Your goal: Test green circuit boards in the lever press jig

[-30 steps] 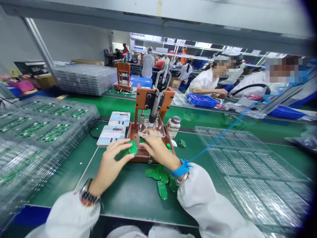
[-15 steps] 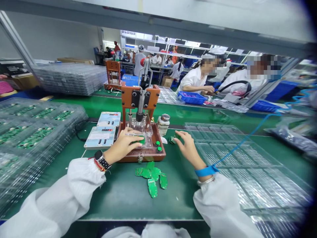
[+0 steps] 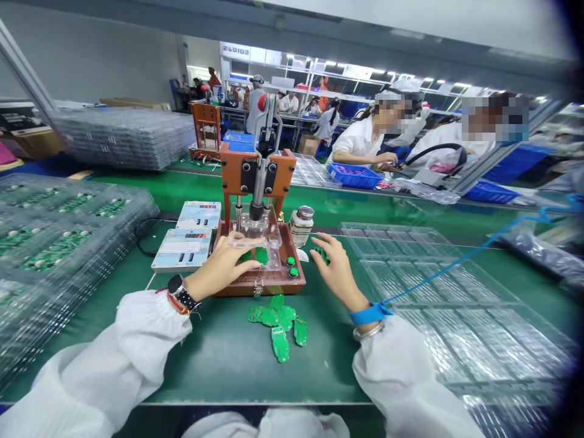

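Left hand (image 3: 223,264) rests fingers loosely spread on a green circuit board (image 3: 256,255) seated in the orange test fixture (image 3: 255,243), frame centre. Right hand (image 3: 336,271), just right of the fixture, fingers curled over a second green board (image 3: 321,253); grasp unclear.

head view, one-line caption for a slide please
Left hand rests on an orange test fixture; right hand touches a green board beside it.

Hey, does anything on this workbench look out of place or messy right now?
Mostly tidy. One thing stands out: a loose heap of green circuit boards lies overlapping on the mat in front of the press, while other boards sit in clear trays.
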Demonstrator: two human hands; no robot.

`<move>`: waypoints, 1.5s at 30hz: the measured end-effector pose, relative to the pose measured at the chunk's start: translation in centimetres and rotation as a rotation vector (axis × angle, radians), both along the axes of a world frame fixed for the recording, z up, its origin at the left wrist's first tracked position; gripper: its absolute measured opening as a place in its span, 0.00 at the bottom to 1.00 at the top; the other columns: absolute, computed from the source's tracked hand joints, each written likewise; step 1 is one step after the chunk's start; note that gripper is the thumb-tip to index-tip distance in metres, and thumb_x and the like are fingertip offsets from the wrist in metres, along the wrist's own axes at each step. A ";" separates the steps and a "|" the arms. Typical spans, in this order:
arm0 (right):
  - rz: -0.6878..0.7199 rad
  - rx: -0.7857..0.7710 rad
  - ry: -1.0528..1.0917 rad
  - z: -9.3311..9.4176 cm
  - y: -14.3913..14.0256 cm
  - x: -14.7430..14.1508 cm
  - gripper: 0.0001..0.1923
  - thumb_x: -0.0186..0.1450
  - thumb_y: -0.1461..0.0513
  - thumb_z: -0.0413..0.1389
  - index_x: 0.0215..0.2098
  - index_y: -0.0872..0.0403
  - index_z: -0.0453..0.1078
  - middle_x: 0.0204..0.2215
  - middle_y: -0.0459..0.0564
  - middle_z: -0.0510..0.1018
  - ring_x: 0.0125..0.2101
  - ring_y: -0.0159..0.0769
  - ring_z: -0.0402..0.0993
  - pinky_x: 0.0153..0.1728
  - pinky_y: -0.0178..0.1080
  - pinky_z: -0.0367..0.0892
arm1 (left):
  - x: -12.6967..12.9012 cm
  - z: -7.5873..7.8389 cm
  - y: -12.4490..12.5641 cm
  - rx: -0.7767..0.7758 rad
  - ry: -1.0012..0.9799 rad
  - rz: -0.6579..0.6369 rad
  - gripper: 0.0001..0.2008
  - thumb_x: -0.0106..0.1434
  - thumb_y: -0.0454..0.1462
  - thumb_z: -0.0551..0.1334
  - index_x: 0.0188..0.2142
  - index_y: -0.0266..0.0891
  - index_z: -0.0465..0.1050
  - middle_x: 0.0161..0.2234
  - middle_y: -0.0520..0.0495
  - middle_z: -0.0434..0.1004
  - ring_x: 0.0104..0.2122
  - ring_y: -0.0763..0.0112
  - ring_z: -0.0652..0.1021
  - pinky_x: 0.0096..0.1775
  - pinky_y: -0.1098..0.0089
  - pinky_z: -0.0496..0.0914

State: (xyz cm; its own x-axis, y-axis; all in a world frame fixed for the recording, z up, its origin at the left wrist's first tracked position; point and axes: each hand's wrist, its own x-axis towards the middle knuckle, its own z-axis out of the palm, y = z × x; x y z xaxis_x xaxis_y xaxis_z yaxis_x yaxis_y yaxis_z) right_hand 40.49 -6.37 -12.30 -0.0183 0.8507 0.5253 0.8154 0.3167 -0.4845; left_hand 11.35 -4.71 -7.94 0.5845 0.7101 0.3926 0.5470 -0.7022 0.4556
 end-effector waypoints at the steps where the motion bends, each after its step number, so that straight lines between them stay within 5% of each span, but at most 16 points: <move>1: 0.081 0.056 0.017 1.0 -0.5 -1.6 0.17 0.67 0.55 0.49 0.50 0.52 0.69 0.53 0.57 0.69 0.55 0.45 0.63 0.54 0.53 0.60 | -0.1 -0.1 0.1 0.001 -0.021 0.006 0.21 0.65 0.44 0.59 0.57 0.47 0.66 0.50 0.46 0.73 0.50 0.57 0.67 0.53 0.52 0.60; 5: 0.384 0.026 -0.001 4.2 -1.3 -7.0 0.17 0.66 0.54 0.53 0.51 0.51 0.67 0.52 0.53 0.72 0.55 0.43 0.63 0.55 0.50 0.59 | -0.9 0.2 0.2 -0.010 -0.077 0.019 0.23 0.60 0.46 0.64 0.53 0.44 0.68 0.53 0.44 0.70 0.52 0.57 0.67 0.54 0.54 0.60; 8: 0.455 -0.079 -0.068 5.1 -0.7 -8.6 0.19 0.64 0.55 0.57 0.52 0.51 0.67 0.52 0.53 0.72 0.56 0.44 0.61 0.56 0.53 0.58 | -1.9 0.7 0.2 -0.062 -0.060 0.065 0.23 0.59 0.46 0.65 0.52 0.43 0.69 0.51 0.44 0.72 0.51 0.56 0.68 0.53 0.53 0.59; 15: 0.442 -0.104 -0.132 4.6 0.0 -8.7 0.18 0.61 0.57 0.60 0.49 0.52 0.70 0.52 0.54 0.72 0.57 0.46 0.60 0.56 0.53 0.57 | -2.4 1.0 -0.1 -0.064 -0.030 0.108 0.17 0.59 0.43 0.65 0.47 0.41 0.72 0.46 0.43 0.75 0.50 0.56 0.69 0.51 0.52 0.59; 30: 0.398 -0.190 -0.204 5.9 -0.7 -8.1 0.13 0.63 0.59 0.58 0.47 0.50 0.72 0.52 0.51 0.72 0.58 0.50 0.57 0.55 0.58 0.55 | -2.9 2.6 0.0 0.000 0.185 0.003 0.12 0.61 0.38 0.62 0.45 0.45 0.76 0.50 0.46 0.74 0.52 0.56 0.67 0.54 0.50 0.54; 40: 0.350 -0.132 -0.286 5.6 -1.6 -8.8 0.15 0.65 0.57 0.54 0.48 0.51 0.72 0.50 0.54 0.74 0.59 0.52 0.56 0.54 0.59 0.55 | -3.6 1.5 -0.6 0.017 0.155 -0.006 0.15 0.67 0.45 0.56 0.48 0.45 0.74 0.52 0.46 0.72 0.55 0.56 0.64 0.56 0.51 0.52; 45: 0.289 -0.092 -0.307 5.6 -2.4 -9.9 0.14 0.67 0.59 0.51 0.47 0.54 0.73 0.45 0.56 0.77 0.58 0.55 0.57 0.51 0.58 0.58 | -3.1 0.3 -1.3 -0.047 0.027 0.118 0.24 0.66 0.43 0.56 0.61 0.44 0.60 0.53 0.42 0.69 0.55 0.56 0.63 0.56 0.52 0.55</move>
